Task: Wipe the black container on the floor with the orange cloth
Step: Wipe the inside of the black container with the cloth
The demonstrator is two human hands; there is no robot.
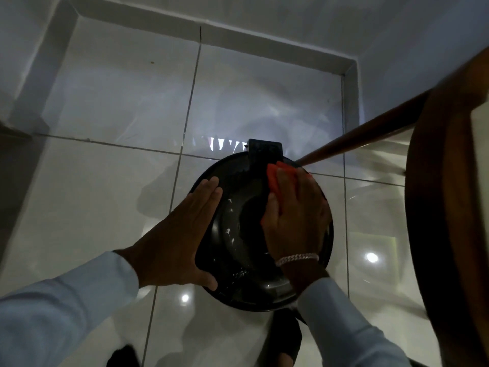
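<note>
Right hand [293, 221] fingers [284, 181] are laid flat and pressing down on the orange cloth [275, 178], which is bunched under them with a fold poking out past the fingertips and along the thumb side. More pinned under the palm than gripped, from what I can see. Left hand [174, 237] is released, fingers straight and together, palm flat against the rim on the opposite side, thumb hooked along the near edge, holding nothing and just steadying.

Under both hands sits the black container [238, 221], round and glossy, standing on the white tiled floor [105, 181]. Just beyond the right fingertips there's a squarish black tab [265, 152] at the far rim, maybe a hinge or handle, hard to say in this dim light. There are pale specks or highlights between the two hands, could be dust or just glare.

So the wiping step is underway, with the cloth on the far right part of the top. I'd guess the next move needs the cloth swept across toward the left hand and round the near rim, keeping pressure even, and the left hand shifting off its patch so that bit gets covered too.

To the right of the right hand a brown wooden chair [436, 207] stands close, one leg [370, 133] running in near the cloth, so elbow room is tight.
</note>
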